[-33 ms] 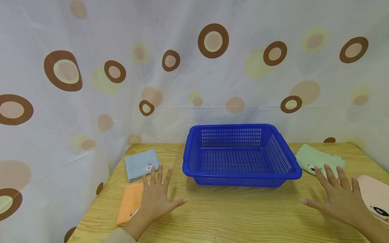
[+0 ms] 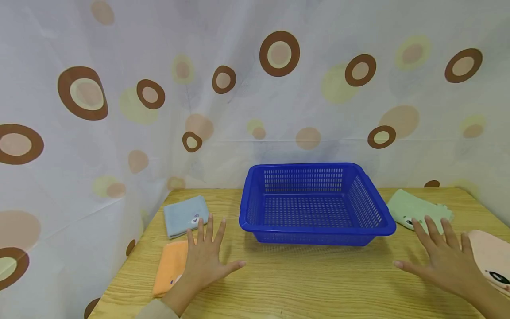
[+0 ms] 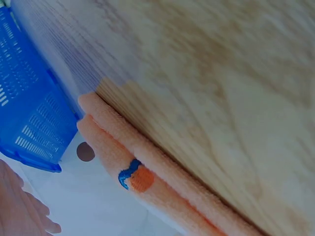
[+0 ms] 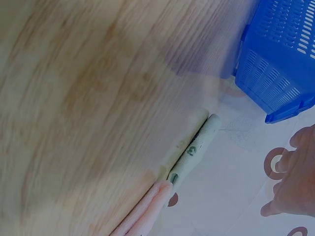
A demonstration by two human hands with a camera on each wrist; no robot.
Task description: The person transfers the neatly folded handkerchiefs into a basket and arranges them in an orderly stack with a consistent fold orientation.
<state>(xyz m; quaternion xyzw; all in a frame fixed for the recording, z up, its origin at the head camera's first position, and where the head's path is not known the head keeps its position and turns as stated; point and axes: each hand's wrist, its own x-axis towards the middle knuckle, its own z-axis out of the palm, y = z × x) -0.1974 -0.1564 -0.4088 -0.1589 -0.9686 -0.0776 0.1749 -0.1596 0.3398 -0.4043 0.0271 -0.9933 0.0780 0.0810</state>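
Observation:
My left hand [image 2: 205,261], fingers spread and straight, is held over the near left of the table, partly covering a folded orange towel [image 2: 165,270]. Just beyond its fingertips lies a folded light-blue towel [image 2: 185,216] with a small embroidered face. On the other side, my right hand [image 2: 448,266] is spread likewise and holds nothing. A green towel [image 2: 420,210] lies past its fingers, and a pale pink towel [image 2: 492,252] with an embroidered eye is beside it, cut off by the frame edge. Between the hands, farther back, stands a blue plastic basket [image 2: 318,230] with nothing inside.
The wooden table [image 2: 318,283] carries all these things. Behind it and along the left hangs a white curtain [image 2: 247,26] with brown, peach and yellow circles. The basket stands close to the curtain at the table's far edge.

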